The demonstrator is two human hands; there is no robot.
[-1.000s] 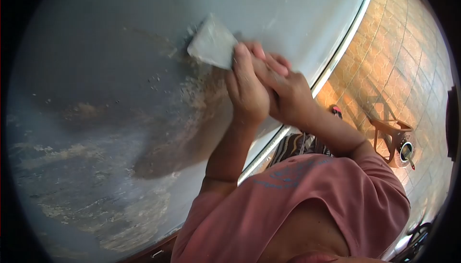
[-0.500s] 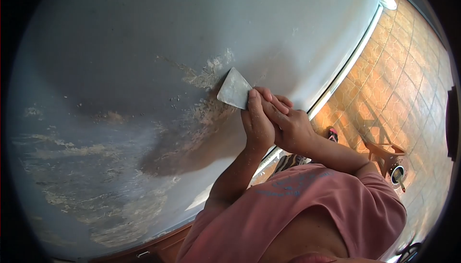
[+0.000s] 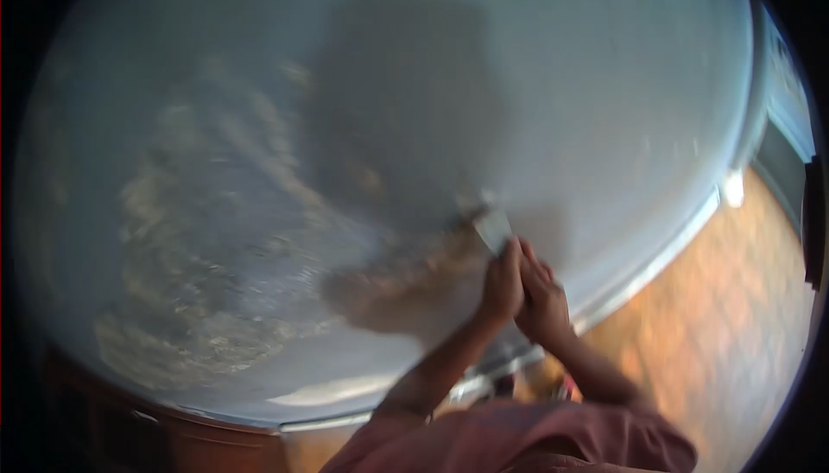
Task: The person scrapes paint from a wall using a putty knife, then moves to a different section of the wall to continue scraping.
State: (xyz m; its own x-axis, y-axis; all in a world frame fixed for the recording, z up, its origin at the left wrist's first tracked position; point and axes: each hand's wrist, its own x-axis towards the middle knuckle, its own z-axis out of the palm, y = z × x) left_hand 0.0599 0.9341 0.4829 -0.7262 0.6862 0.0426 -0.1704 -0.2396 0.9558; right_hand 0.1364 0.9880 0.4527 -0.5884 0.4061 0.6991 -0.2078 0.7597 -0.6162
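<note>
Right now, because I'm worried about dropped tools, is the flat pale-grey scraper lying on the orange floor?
No, the left hand and right hand hold the scraper together at the patchy grey surface.

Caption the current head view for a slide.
Left hand and right hand together grip a flat-bladed scraper at a patchy grey surface.

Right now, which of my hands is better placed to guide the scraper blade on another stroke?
Probably your left hand: it looks nearer the scraper blade, while your right hand sits slightly farther back, close beside it. Blur hides the exact finger contact.
</note>
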